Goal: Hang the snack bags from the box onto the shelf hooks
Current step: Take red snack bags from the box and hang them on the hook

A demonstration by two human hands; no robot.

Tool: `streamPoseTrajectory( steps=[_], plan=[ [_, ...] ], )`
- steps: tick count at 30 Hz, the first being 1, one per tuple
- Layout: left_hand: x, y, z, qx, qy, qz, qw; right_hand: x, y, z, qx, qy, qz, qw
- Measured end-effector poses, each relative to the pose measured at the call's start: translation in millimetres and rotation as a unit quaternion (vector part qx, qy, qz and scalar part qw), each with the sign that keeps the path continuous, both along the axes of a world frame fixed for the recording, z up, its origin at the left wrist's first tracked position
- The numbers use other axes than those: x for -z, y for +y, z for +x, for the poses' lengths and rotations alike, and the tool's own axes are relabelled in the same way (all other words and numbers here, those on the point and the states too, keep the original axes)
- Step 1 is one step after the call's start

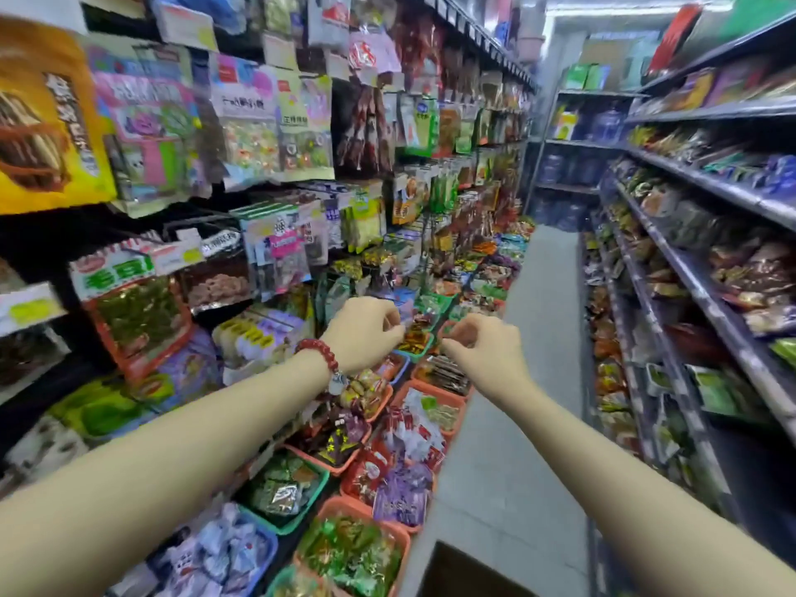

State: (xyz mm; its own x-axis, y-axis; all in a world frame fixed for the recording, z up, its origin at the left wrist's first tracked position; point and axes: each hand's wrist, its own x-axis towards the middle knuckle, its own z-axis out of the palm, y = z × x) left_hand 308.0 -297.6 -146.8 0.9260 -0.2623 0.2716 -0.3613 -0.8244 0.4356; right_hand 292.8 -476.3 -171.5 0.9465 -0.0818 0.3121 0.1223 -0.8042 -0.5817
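Observation:
Both my arms stretch forward over the aisle's left side. My left hand point(364, 333), with a red bead bracelet at the wrist, has its fingers curled in and nothing visible in them. My right hand point(478, 344) is beside it, a little lower, fingers also curled with nothing seen inside. Hanging snack bags point(275, 122) fill the hooks on the left shelf above and to the left of the hands. A dark box corner point(456, 570) shows at the bottom of the view. The picture is blurred by motion.
Orange, green and blue baskets point(359, 506) of small wrapped snacks line the low ledge under my hands. A grey floor aisle point(542, 338) runs ahead. Shelves point(689, 174) of packets stand on the right, and water jugs sit at the far end.

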Motion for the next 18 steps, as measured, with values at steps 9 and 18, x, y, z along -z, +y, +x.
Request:
streamPoseTrajectory(
  steps=[9,18],
  plan=[
    [153.0,-150.6,9.5,0.099,0.148,0.003,0.984,140.6,-124.6,-2.1,0.107,0.143,0.015,0.984],
    [342.8,-221.6,18.9,0.168,0.289,0.070,0.940,326.6,-189.0,-40.3,0.219,0.289,0.089,0.928]
  ],
)
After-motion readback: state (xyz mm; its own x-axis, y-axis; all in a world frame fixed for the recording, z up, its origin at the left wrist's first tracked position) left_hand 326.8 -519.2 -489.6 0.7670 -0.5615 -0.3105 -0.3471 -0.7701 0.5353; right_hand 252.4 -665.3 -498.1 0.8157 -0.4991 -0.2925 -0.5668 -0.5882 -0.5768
